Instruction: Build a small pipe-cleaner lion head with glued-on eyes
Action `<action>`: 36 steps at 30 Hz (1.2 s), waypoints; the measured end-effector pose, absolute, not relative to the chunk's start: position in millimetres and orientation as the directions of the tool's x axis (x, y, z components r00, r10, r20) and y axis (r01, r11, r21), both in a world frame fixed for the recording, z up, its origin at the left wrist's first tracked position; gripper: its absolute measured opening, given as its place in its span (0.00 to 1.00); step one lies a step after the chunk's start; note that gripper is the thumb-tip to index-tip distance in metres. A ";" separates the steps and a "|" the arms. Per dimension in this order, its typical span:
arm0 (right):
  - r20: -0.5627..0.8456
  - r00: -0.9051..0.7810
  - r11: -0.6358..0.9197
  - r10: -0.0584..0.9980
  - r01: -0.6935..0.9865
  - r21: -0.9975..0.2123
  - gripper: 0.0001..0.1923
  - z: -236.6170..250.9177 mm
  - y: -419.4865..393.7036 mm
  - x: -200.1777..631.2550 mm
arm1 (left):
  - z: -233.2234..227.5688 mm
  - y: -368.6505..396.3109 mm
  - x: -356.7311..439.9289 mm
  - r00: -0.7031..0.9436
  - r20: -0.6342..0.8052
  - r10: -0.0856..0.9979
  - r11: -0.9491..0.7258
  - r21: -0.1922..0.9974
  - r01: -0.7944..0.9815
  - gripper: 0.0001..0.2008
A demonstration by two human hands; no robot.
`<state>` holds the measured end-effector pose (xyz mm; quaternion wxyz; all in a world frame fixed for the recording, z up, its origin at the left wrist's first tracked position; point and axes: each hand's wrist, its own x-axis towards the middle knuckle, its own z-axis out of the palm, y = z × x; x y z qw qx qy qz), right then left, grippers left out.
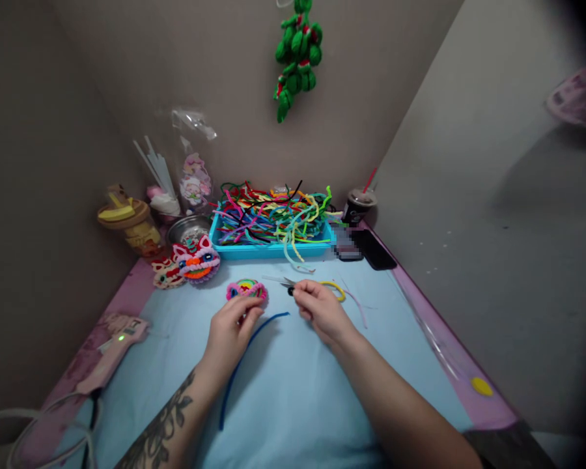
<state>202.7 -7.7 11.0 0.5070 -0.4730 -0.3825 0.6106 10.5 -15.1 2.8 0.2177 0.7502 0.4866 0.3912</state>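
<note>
A small pink pipe-cleaner craft piece (247, 286), with rainbow bands and a blue spot, lies on the light blue cloth. My left hand (234, 322) is closed at its near edge, fingers covering part of it. Opposite, my right hand (320, 309) pinches a small round black piece (291, 291) between thumb and forefinger; its kind is unclear. Behind that hand lie scissors with a yellow handle (339, 290), partly hidden. A dark blue pipe cleaner (234, 374) curves across the cloth beside my left hand.
A blue tray (273, 251) full of coloured pipe cleaners stands at the back. Lion-head crafts (198, 260) and a metal bowl (188, 228) are left of it. A pink glue gun (114, 352) with a green light lies left. Phones (375, 249) and a drink cup (359, 205) are right.
</note>
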 end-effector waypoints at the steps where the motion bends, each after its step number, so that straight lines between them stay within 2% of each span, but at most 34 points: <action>1: -0.158 -0.003 -0.157 0.987 -0.131 -0.979 0.09 10.6 -4.5 209.9 | 2.9 -14.3 10.2 0.254 0.308 0.917 -0.400 0.696 0.597 0.09; 4: -0.074 -0.066 -0.055 0.995 0.260 -0.964 0.04 6.4 1.0 224.5 | 3.1 -16.7 14.8 0.373 0.105 0.922 -0.360 0.587 0.725 0.08; 6: -0.046 -0.154 0.024 0.987 0.423 -0.906 0.03 1.9 1.3 226.9 | 3.9 -21.0 20.7 0.392 0.008 0.920 -0.347 0.481 0.805 0.08; 9: -0.011 -0.235 0.114 0.972 0.511 -0.852 0.04 -3.6 -0.2 223.6 | 4.5 -25.9 27.2 0.372 -0.075 0.925 -0.320 0.371 0.872 0.07; 12: -0.006 -0.219 0.109 0.976 0.510 -0.853 0.04 -5.1 -0.9 220.0 | 1.3 -25.9 27.3 0.363 -0.090 0.927 -0.305 0.377 0.874 0.07; 15: -0.020 -0.165 0.059 0.986 0.460 -0.886 0.04 -2.8 -0.4 220.6 | -3.0 -23.2 23.5 0.353 -0.061 0.934 -0.290 0.448 0.846 0.06; 17: -0.025 -0.155 0.034 0.988 0.363 -0.931 0.02 0.0 -0.8 222.3 | -4.1 -21.3 20.4 0.330 -0.006 0.944 -0.283 0.499 0.819 0.05; 21: -0.086 -0.259 -0.082 0.962 0.025 -0.996 0.05 4.8 -4.6 219.5 | -3.3 -17.7 14.5 0.272 0.130 0.953 -0.295 0.588 0.753 0.04; 24: -0.120 -0.294 -0.190 0.948 -0.224 -0.956 0.09 4.0 -8.1 210.4 | -3.1 -15.0 12.2 0.275 0.153 0.949 -0.305 0.657 0.689 0.03; 26: -0.133 -0.280 -0.224 0.951 -0.324 -0.919 0.11 2.3 -9.3 204.9 | -2.0 -13.2 11.0 0.280 0.146 0.949 -0.298 0.704 0.645 0.05; 28: -0.150 -0.263 -0.242 0.953 -0.365 -0.899 0.12 1.2 -9.6 202.9 | 2.0 -10.9 8.6 0.239 0.152 0.959 -0.267 0.763 0.589 0.08; 31: -0.171 -0.245 -0.258 0.954 -0.390 -0.884 0.12 1.7 -8.0 206.6 | 12.6 -5.9 0.4 0.088 0.161 0.983 -0.183 0.846 0.500 0.11; 36: -0.196 -0.265 -0.292 0.944 -0.394 -0.871 0.13 2.1 -3.8 215.7 | 26.3 4.4 -21.3 -0.011 0.086 0.996 -0.068 0.858 0.509 0.15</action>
